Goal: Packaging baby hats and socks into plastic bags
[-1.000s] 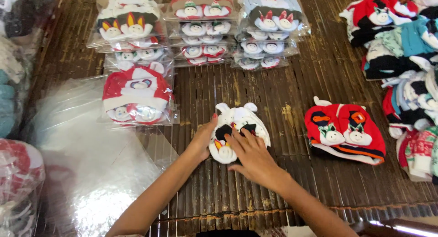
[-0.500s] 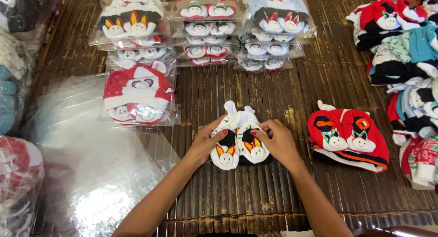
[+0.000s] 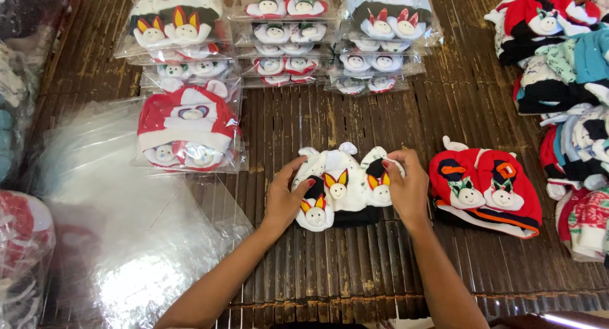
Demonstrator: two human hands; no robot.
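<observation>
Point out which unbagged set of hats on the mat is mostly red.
The red hats, lying untouched to the right of the right hand. The set both hands hold, the white hats, is mainly white; the left hand grips its left edge.

1. We count two hands: left hand, right hand.
2. One set of white knit hats lies under them.
3. One loose pair of red hats.
4. Three stacks of bagged hats in the back row.
</observation>
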